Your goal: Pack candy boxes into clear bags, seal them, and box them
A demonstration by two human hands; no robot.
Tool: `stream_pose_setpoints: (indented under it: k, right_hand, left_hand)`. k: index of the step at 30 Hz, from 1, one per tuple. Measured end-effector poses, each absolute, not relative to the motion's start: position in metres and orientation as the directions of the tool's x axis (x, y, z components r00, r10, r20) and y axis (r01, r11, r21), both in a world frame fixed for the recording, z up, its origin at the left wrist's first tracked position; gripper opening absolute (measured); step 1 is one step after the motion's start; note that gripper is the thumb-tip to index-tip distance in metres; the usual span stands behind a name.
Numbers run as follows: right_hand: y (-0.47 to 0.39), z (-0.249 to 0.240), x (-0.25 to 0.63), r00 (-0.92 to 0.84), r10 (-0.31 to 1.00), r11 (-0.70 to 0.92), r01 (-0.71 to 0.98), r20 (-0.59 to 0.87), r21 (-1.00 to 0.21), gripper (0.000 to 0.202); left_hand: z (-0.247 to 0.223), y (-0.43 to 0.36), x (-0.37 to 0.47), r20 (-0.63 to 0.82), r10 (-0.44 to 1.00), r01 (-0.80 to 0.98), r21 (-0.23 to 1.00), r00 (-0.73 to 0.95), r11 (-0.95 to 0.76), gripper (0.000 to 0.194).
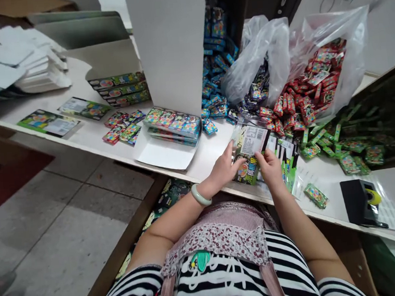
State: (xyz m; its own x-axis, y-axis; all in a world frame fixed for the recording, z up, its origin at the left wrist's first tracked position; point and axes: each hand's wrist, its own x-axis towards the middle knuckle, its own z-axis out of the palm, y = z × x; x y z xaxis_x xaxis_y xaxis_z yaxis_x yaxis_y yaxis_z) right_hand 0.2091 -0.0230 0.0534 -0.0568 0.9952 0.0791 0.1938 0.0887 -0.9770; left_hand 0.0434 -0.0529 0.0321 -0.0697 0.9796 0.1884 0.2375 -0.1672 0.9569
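A printed packet (249, 140) in clear film, with a barcode and a black-and-green design, lies between my two hands at the table's front. My left hand (223, 168) grips its left edge, thumb over the front and other fingers partly hidden. On the right edge, my right hand (270, 167) pinches the packet between thumb and curled fingers. Similar printed packets (289, 152) are fanned out to the right, partly behind my right hand. Left of my hands stands an open white display box (170, 152) with rows of small colourful sachets (175, 122) inside.
Behind are piles of blue sachets (217, 69), red sachets (315, 86) in a plastic bag (356, 39), and green sachets (349, 147). A tape dispenser (357, 201) sits at right. More boxes (122, 87), loose sachets (122, 126) and flat cards (47, 123) lie left.
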Motion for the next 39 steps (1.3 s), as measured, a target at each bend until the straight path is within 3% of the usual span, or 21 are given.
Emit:
stream_pose_setpoints:
  k: [4, 7, 9, 12, 14, 17, 21, 25, 28, 31, 33, 34, 36, 39]
  right_hand:
    - [-0.034, 0.036, 0.200, 0.048, 0.992, 0.111, 0.169, 0.120, -0.979, 0.042]
    - [-0.034, 0.030, 0.204, 0.004, 0.993, 0.113, 0.158, 0.115, -0.981, 0.050]
    - [-0.027, 0.036, 0.217, 0.005, 0.973, 0.224, 0.207, 0.230, -0.952, 0.053]
    - [-0.009, 0.060, 0.244, 0.015, 0.852, 0.471, 0.413, 0.523, -0.780, 0.048]
    - [0.003, 0.079, 0.256, -0.149, 0.806, 0.553, 0.534, 0.573, -0.640, 0.037]
    - [0.016, 0.099, 0.260, -0.355, 0.831, 0.556, 0.547, 0.427, -0.626, 0.023]
    - [0.020, 0.106, 0.253, -0.509, 0.844, 0.385, 0.356, 0.168, -0.851, 0.021]
    - [0.023, 0.106, 0.243, -0.492, 0.862, 0.265, 0.237, 0.120, -0.935, 0.025]
    - [0.023, 0.108, 0.234, -0.462, 0.867, 0.342, 0.277, 0.188, -0.898, 0.027]
    - [0.014, 0.109, 0.230, -0.327, 0.848, 0.524, 0.386, 0.418, -0.759, 0.026]
    - [0.006, 0.104, 0.232, -0.195, 0.825, 0.556, 0.441, 0.530, -0.704, 0.042]
    - [0.002, 0.100, 0.234, -0.173, 0.839, 0.535, 0.430, 0.515, -0.727, 0.055]
    - [-0.004, 0.087, 0.235, -0.281, 0.897, 0.421, 0.308, 0.341, -0.853, 0.066]
    - [-0.006, 0.066, 0.231, -0.519, 0.854, 0.094, 0.094, 0.032, -0.991, 0.051]
  left_hand:
    - [0.022, -0.040, 0.066, 0.135, 0.989, 0.111, 0.986, -0.066, -0.128, 0.059]
    - [0.020, -0.032, 0.068, 0.103, 0.989, 0.051, 0.994, -0.102, -0.098, 0.052]
    - [0.023, -0.032, 0.063, 0.077, 0.991, 0.084, 0.994, -0.113, -0.068, 0.044]
    - [0.032, -0.037, 0.054, 0.131, 0.988, 0.234, 0.966, -0.085, -0.108, 0.039]
    - [0.040, -0.042, 0.050, 0.194, 0.981, 0.356, 0.918, -0.009, -0.178, 0.039]
    - [0.052, -0.046, 0.048, 0.270, 0.957, 0.492, 0.822, 0.108, -0.287, 0.041]
    - [0.062, -0.047, 0.046, 0.339, 0.902, 0.605, 0.670, 0.266, -0.430, 0.047]
    - [0.063, -0.044, 0.048, 0.346, 0.891, 0.675, 0.584, 0.294, -0.450, 0.054]
    - [0.060, -0.040, 0.047, 0.331, 0.912, 0.636, 0.656, 0.241, -0.406, 0.049]
    - [0.059, -0.037, 0.040, 0.292, 0.950, 0.481, 0.821, 0.108, -0.307, 0.041]
    - [0.060, -0.036, 0.034, 0.237, 0.971, 0.342, 0.916, -0.040, -0.210, 0.037]
    - [0.061, -0.036, 0.031, 0.205, 0.973, 0.276, 0.946, -0.102, -0.171, 0.036]
    - [0.062, -0.036, 0.029, 0.159, 0.975, 0.172, 0.976, -0.154, -0.132, 0.035]
    - [0.060, -0.036, 0.034, 0.113, 0.987, 0.039, 0.993, -0.115, -0.109, 0.038]
